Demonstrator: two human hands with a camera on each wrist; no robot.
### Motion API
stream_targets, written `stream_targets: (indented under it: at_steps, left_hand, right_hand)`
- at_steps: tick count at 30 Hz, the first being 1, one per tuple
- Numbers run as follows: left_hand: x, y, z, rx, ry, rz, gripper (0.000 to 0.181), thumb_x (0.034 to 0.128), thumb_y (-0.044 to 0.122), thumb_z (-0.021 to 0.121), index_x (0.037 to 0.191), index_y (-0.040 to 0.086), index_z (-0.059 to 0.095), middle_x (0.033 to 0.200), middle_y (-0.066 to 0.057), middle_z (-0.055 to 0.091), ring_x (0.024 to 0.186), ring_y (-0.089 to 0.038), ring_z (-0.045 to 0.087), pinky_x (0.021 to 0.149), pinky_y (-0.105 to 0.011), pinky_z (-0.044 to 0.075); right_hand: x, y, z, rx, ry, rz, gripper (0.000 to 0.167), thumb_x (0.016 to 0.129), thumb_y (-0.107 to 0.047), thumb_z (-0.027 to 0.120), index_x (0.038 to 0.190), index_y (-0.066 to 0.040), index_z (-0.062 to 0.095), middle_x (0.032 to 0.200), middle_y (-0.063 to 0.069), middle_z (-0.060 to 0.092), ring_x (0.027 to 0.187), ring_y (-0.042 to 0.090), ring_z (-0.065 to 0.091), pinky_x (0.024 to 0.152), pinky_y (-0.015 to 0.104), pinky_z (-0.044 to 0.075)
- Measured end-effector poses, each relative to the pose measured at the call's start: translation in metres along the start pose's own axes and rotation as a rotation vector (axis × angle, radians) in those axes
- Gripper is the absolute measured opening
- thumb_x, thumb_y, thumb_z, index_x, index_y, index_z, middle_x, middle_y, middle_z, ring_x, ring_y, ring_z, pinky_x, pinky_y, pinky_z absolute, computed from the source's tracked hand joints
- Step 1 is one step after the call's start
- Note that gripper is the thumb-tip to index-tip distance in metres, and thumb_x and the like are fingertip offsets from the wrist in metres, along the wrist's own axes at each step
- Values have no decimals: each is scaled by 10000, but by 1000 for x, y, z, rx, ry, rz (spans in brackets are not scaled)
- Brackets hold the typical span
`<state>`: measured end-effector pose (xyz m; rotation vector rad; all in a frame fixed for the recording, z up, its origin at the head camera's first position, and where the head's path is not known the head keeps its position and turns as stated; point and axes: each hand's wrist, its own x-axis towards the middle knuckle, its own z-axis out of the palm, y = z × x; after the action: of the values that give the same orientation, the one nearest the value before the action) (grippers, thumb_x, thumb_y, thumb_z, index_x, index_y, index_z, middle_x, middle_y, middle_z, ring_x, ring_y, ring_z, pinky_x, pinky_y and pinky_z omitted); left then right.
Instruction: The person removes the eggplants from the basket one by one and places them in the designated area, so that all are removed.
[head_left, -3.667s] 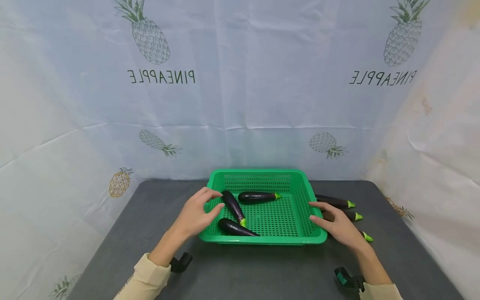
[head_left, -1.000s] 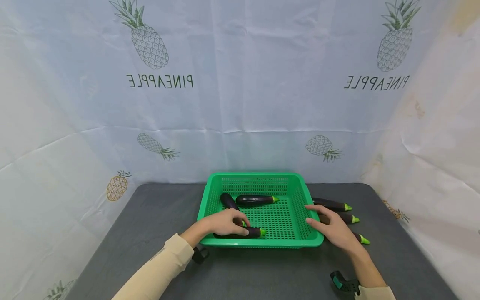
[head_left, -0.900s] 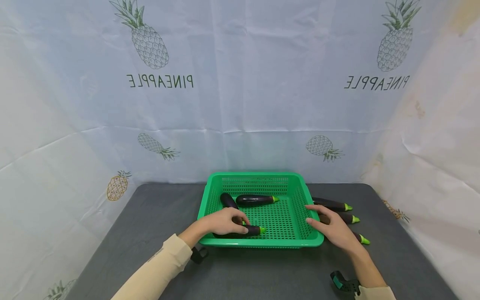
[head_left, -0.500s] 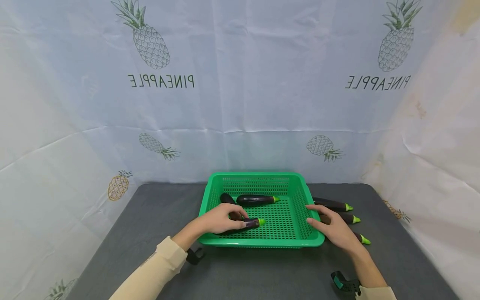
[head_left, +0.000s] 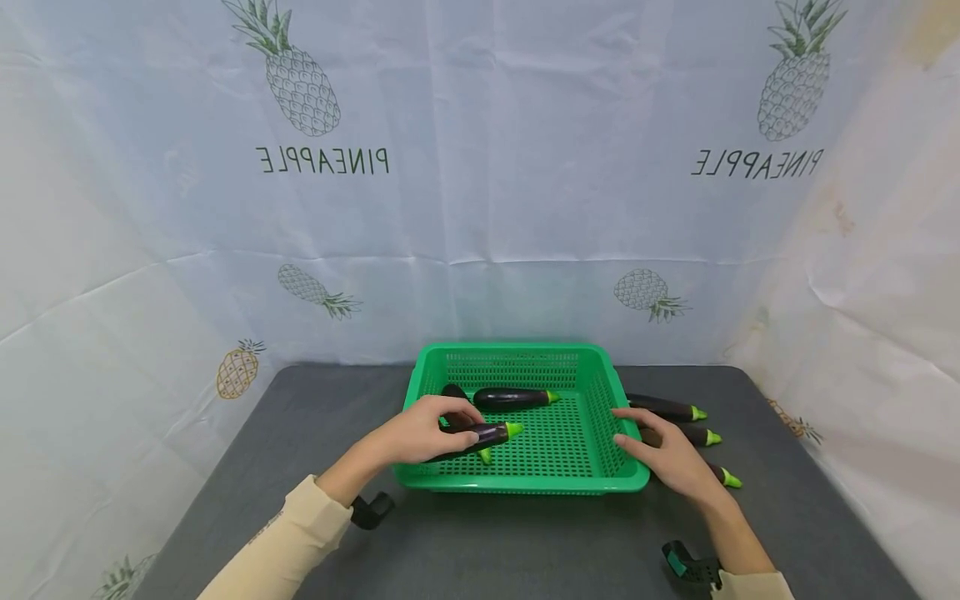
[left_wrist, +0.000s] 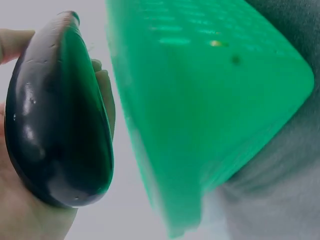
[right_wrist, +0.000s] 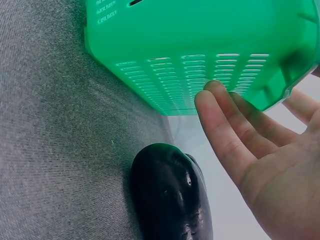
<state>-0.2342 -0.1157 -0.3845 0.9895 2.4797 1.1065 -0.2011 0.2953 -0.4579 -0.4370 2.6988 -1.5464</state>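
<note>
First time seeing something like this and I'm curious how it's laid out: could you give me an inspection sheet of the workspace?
Surface: dark grey table.
Job's things: green basket with two eggplants inside, one partly hidden; a held eggplant; three eggplants on the table, right of the basket.
Clutter: nothing seen.
Grippers: none, bare hands instead; left hand grips the held eggplant; right hand is at the basket's right rim, how firmly is unclear.
Cables: nothing seen.
Surroundings: pale cloth printed with pineapples and mirrored "PINEAPPLE" lettering.

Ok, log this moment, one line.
left hand: holds eggplant above green basket | right hand: on basket's right rim | inside: two eggplants | on table: three eggplants
</note>
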Motion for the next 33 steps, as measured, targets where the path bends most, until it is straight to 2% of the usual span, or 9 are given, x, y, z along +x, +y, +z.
stream_targets:
  at_steps: [6, 16, 23, 29, 33]
  left_hand:
    - [-12, 2, -15, 12, 52, -7, 216, 996, 274, 661, 1194, 205, 714, 1057, 88, 666, 957, -122, 621, 760, -341, 537]
    - [-33, -6, -36, 27, 105, -44, 224, 997, 270, 668, 1207, 202, 710, 1062, 61, 685, 897, -151, 633, 732, -332, 549]
    - [-46, -18, -53, 60, 172, -56, 279, 1006, 293, 666, 1235, 138, 701, 1083, 0, 698, 891, -151, 648, 752, -345, 541]
    - [-53, -28, -64, 99, 236, -86, 269, 1007, 255, 665, 1241, 127, 700, 1091, -25, 688, 876, -164, 631, 729, -372, 524]
    - [-56, -35, -70, 127, 272, -117, 267, 1008, 238, 661, 1244, 119, 700, 1098, -45, 688, 871, -168, 626, 726, -380, 515]
  right_hand:
    - [1, -1, -1, -4, -3, 3, 508, 1035, -277, 626, 1490, -88, 498, 1519, 222, 441, 1256, 436, 553, 868, 410, 542]
    - [2, 2, -1, -9, 0, 3, 503, 1035, -278, 628, 1489, -105, 503, 1501, 190, 473, 1224, 344, 594, 865, 358, 549]
    - [0, 1, 0, -7, 1, 2, 513, 1035, -283, 626, 1493, -93, 496, 1507, 208, 460, 1262, 431, 549, 866, 381, 545]
    - [0, 0, 1, -1, 7, 7, 513, 1031, -280, 633, 1490, -91, 499, 1504, 199, 468, 1257, 423, 556, 865, 374, 547]
    - [0, 0, 1, -2, 11, 8, 516, 1029, -285, 636, 1489, -95, 501, 1500, 200, 471, 1252, 422, 561, 870, 410, 544]
